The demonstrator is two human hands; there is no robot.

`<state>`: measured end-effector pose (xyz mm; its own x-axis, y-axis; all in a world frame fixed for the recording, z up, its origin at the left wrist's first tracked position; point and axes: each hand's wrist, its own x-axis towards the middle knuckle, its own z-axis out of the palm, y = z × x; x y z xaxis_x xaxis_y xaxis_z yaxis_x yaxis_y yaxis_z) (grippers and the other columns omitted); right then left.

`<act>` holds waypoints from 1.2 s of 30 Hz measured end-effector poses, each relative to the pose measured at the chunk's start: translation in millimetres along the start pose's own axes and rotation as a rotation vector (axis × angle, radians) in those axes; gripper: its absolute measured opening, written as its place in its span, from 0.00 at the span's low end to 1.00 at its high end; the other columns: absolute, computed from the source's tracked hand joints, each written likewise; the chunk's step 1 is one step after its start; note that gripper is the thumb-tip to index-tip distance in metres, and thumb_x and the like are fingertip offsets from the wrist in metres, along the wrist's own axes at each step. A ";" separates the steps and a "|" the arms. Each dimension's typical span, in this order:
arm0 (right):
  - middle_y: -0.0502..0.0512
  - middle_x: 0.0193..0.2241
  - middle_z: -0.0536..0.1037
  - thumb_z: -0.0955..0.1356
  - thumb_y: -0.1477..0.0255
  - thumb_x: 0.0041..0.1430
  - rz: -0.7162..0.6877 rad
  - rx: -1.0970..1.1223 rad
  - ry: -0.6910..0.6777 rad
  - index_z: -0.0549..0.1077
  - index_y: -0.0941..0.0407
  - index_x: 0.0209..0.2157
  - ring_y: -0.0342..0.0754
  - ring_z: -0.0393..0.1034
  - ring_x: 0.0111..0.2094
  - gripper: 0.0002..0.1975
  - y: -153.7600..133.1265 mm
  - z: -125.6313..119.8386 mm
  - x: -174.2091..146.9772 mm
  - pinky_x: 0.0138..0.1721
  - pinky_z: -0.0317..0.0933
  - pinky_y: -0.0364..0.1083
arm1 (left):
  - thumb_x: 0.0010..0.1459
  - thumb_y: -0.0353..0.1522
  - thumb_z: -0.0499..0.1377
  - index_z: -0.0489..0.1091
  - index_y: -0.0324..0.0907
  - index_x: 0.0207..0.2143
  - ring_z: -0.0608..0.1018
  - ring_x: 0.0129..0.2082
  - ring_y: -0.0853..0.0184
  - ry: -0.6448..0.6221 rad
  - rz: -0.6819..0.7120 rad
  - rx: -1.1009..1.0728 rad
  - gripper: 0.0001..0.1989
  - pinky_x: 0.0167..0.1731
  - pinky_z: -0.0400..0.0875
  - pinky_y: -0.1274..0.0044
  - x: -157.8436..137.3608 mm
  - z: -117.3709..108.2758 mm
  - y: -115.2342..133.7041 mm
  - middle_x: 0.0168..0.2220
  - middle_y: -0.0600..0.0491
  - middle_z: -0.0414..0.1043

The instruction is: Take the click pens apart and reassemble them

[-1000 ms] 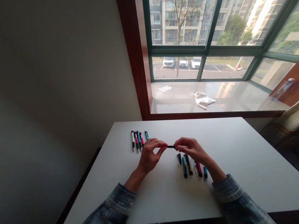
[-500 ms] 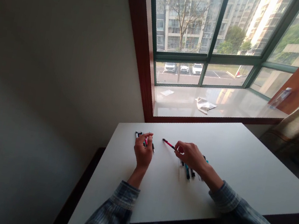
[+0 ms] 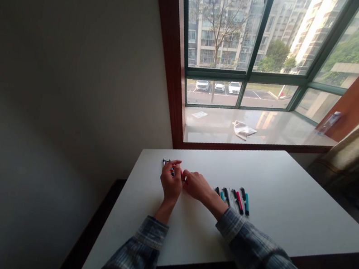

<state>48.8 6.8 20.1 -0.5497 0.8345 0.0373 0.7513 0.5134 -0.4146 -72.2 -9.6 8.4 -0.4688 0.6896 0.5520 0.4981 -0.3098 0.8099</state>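
Observation:
My right hand is closed on a pink and black pen, pinched at the fingertips and mostly hidden. It is right beside my left hand, whose curved fingers are apart and arch over a group of pens. Only the tips and small coloured parts of that group show. To the right of my right wrist, several more pens lie side by side, among them a pink and black pen and a teal and black pen.
The pens lie on a white table. Beyond its far edge, a window sill holds a crumpled white cloth, a flat white paper and a clear bottle. A wall stands on the left.
My right hand has moved left with the pink pen, up to my left hand. The pens at right are now uncovered. My left hand has hardly moved.

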 end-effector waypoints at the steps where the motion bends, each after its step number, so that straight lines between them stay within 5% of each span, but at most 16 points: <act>1: 0.60 0.42 0.82 0.67 0.76 0.65 -0.010 -0.005 0.000 0.71 0.56 0.50 0.53 0.78 0.40 0.12 -1.1 0.1 -1.0 0.36 0.60 0.44 | 0.66 0.33 0.54 0.76 0.44 0.40 0.79 0.43 0.61 0.000 0.009 0.004 0.10 0.45 0.71 0.70 -0.2 -0.1 1.2 0.43 0.50 0.79; 13: 0.58 0.50 0.78 0.70 0.73 0.65 -0.168 0.073 0.098 0.74 0.51 0.54 0.52 0.77 0.44 0.17 16.8 -10.5 -17.1 0.41 0.68 0.47 | 0.66 0.32 0.54 0.75 0.44 0.39 0.78 0.44 0.61 -0.011 0.062 0.018 0.10 0.44 0.71 0.70 -1.1 1.3 3.3 0.42 0.49 0.78; 18: 0.54 0.46 0.80 0.69 0.75 0.65 -0.170 0.178 0.146 0.75 0.51 0.52 0.50 0.75 0.43 0.14 60.1 -34.3 -43.6 0.44 0.68 0.49 | 0.66 0.31 0.53 0.76 0.44 0.40 0.78 0.45 0.61 -0.041 0.081 0.021 0.10 0.43 0.71 0.71 -1.6 1.7 3.7 0.43 0.49 0.78; 24: 0.55 0.48 0.79 0.73 0.74 0.58 -0.096 0.162 0.088 0.70 0.49 0.57 0.55 0.70 0.50 0.25 111.0 -61.4 -85.0 0.50 0.66 0.54 | 0.65 0.30 0.55 0.77 0.45 0.40 0.78 0.44 0.59 -0.190 0.168 0.124 0.10 0.48 0.71 0.66 -5.9 8.2 0.5 0.41 0.50 0.79; 30: 0.58 0.51 0.78 0.76 0.72 0.53 -0.091 0.149 0.000 0.68 0.50 0.62 0.59 0.66 0.55 0.34 108.5 -54.5 -93.6 0.55 0.64 0.55 | 0.57 0.29 0.63 0.80 0.50 0.33 0.74 0.50 0.49 -0.486 0.283 0.366 0.07 0.55 0.64 0.55 -12.6 13.6 -11.3 0.43 0.51 0.82; 36: 0.58 0.48 0.80 0.76 0.72 0.54 -0.063 0.132 0.005 0.71 0.51 0.60 0.59 0.68 0.53 0.31 106.8 -48.6 -90.0 0.54 0.65 0.55 | 0.55 0.30 0.64 0.79 0.49 0.29 0.74 0.45 0.50 -0.391 0.265 0.436 0.05 0.54 0.63 0.55 -9.3 6.9 -18.3 0.39 0.48 0.81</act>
<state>196.2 -3.8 16.6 -0.5923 0.8025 0.0712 0.6606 0.5343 -0.5274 -71.9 -5.7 -13.0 -0.0295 0.8394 0.5427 0.8502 -0.2644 0.4552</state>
